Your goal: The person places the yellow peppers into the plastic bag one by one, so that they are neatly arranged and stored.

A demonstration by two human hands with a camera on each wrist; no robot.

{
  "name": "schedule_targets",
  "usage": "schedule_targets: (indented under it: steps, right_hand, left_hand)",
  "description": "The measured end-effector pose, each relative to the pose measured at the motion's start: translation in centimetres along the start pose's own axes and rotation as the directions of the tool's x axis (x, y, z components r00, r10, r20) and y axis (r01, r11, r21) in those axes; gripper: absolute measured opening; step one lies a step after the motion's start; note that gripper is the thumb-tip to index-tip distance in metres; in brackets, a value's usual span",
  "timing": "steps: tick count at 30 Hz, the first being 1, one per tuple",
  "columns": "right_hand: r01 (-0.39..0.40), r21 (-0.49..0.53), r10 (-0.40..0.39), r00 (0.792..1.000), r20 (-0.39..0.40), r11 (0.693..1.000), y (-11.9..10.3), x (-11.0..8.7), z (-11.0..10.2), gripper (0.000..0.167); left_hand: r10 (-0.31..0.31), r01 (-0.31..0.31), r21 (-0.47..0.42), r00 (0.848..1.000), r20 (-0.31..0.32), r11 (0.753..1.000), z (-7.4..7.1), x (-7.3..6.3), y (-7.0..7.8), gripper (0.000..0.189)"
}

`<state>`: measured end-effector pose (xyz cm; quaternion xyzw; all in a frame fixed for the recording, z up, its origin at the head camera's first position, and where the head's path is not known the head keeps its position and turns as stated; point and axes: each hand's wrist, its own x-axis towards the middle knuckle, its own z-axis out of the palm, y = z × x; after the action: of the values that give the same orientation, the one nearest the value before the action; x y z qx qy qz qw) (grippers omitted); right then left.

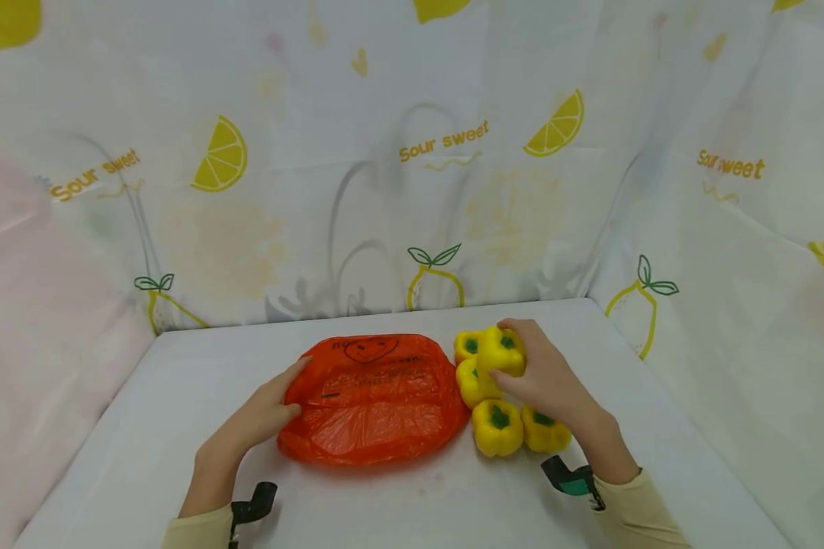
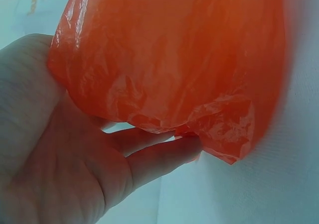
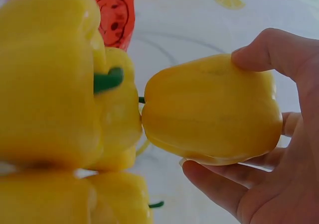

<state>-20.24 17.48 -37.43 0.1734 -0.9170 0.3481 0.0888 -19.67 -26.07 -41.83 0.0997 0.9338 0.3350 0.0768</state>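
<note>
A red plastic bag [image 1: 378, 404] with a printed smiling face lies spread on the table, its edges puffed up. My left hand [image 1: 257, 415] holds the bag's left edge, thumb toward me and fingers farther back; in the left wrist view the fingertips [image 2: 189, 147] are at a crumpled fold. On the right, my right hand [image 1: 545, 381] grips a yellow bell pepper [image 3: 214, 109] between thumb and fingers, raised above the others. Several more yellow bell peppers [image 1: 497, 428] with green stems sit right of the bag, two of them partly covered by the held one.
The white table [image 1: 144, 435] meets a hanging cloth [image 1: 295, 229] printed with lemons at the back and sides. One pepper [image 1: 545, 431] stands close under my right forearm. Another pepper [image 1: 477, 385] sits right at the bag's right edge.
</note>
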Motion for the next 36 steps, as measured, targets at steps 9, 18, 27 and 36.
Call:
schedule_targets:
  steps: [9,18,27,36]
  right_hand:
    - [0.063,0.007,-0.062,0.998,-0.013,0.998,-2.4,0.6,1.1,0.070]
    - [0.063,0.044,-0.065,0.997,0.041,0.997,-4.3,2.0,4.0,0.070]
    - [0.039,0.057,-0.045,0.994,0.104,0.998,-6.1,3.2,7.8,0.070]
    - [0.058,0.035,-0.063,0.983,0.171,0.998,-7.8,4.5,11.7,0.068]
  left_hand:
    - [0.006,-0.006,0.005,1.000,0.007,1.000,-0.2,0.0,0.2,0.074]
    - [-0.015,0.015,0.009,1.000,0.015,1.000,-0.3,0.2,0.2,0.072]
    - [-0.013,0.013,-0.002,1.000,0.007,1.000,-0.1,0.4,0.2,0.072]
    - [-0.031,0.031,-0.005,0.999,0.005,0.999,0.3,0.1,0.1,0.071]
